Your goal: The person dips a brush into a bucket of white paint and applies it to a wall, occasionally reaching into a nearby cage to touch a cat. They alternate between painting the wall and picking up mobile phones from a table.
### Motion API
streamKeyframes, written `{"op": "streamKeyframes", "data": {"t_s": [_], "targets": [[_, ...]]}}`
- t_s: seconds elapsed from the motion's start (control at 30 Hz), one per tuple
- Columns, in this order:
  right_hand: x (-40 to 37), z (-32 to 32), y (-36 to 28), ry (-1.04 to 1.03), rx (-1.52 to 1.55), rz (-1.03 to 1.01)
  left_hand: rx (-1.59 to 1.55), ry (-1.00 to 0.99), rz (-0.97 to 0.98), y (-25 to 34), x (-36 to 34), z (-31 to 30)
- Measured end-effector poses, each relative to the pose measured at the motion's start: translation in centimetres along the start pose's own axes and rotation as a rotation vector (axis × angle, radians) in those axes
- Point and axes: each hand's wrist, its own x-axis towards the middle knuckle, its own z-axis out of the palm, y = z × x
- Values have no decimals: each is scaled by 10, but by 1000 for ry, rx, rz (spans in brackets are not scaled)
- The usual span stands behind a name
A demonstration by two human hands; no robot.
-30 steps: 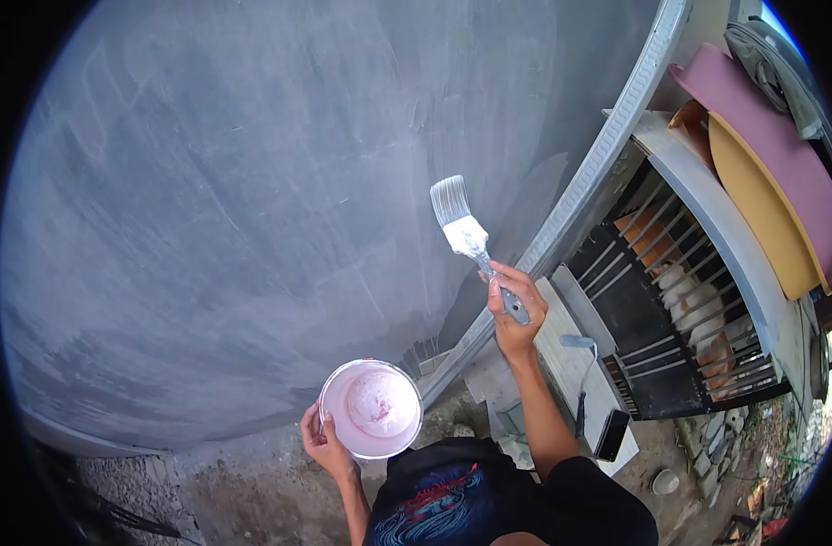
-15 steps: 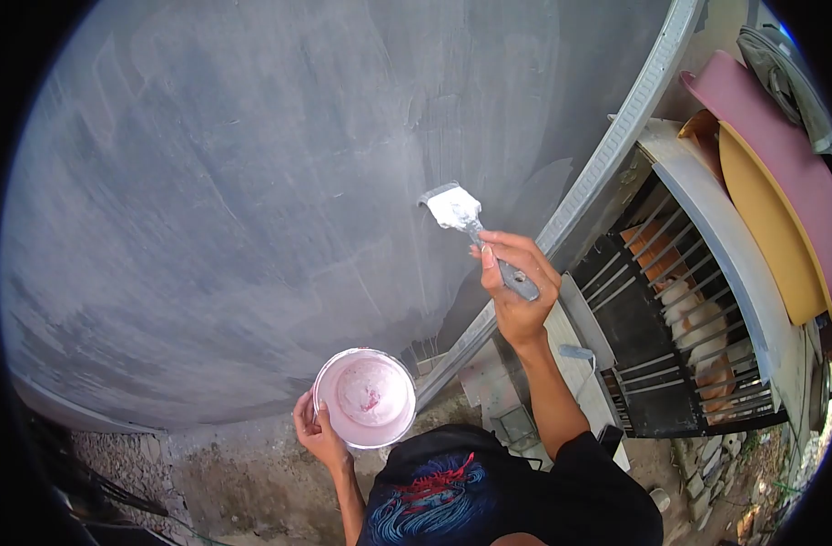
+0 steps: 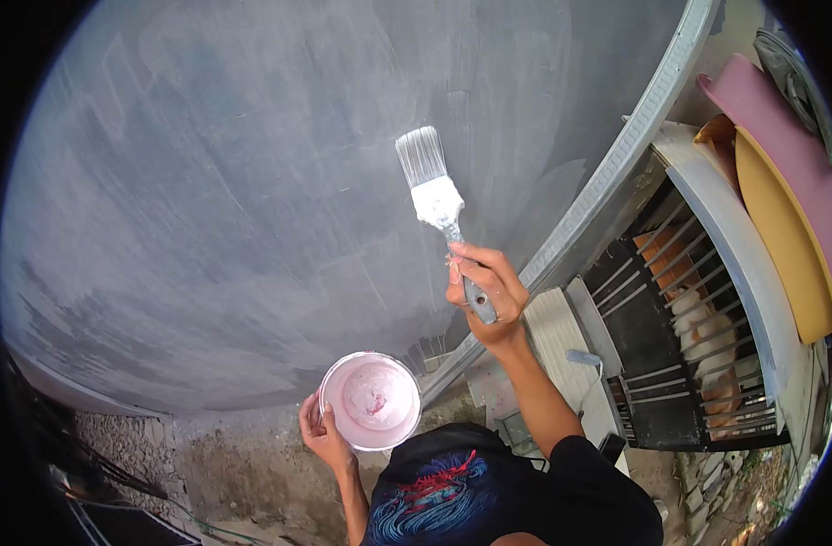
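Note:
My right hand (image 3: 491,296) is closed on the grey handle of a paintbrush (image 3: 437,200). The brush has a white-coated ferrule and grey-white bristles that point up, over the grey wall (image 3: 252,182); whether the tips touch it I cannot tell. At the lower middle, my left hand (image 3: 325,435) grips the rim and side of a round bucket (image 3: 370,400). The bucket's inside is coated pale pink and white, with a darker pink spot at the bottom.
A metal trim strip (image 3: 616,164) runs along the wall's right edge. Further right stand a barred cage (image 3: 675,337) with a white and orange animal (image 3: 707,350) inside, a yellow basin (image 3: 785,246) and a pink basin (image 3: 780,127). Cables (image 3: 116,491) lie at lower left.
The brush in my right hand has moved left, and its bristles, bent and foreshortened before, now show straight and full length. My right hand sits lower and further left. The bucket has shifted slightly right.

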Motion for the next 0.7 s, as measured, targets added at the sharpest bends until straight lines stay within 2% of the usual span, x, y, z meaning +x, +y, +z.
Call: {"op": "streamKeyframes", "data": {"t_s": [0.23,0.37,0.43,0.53,0.7], "targets": [[-87,-1,-6,-76,-15,279,-11,-10,-4,0,1,3],[-111,-14,-17,-16,26,382,-3,-16,17,-1,0,2],[-111,-22,-25,94,59,423,-11,-10,31,-1,1,5],[-94,-27,-11,41,75,474,2,-4,4,1,-3,3],[-19,-28,9,117,95,392,7,-28,1,2,-1,0]]}}
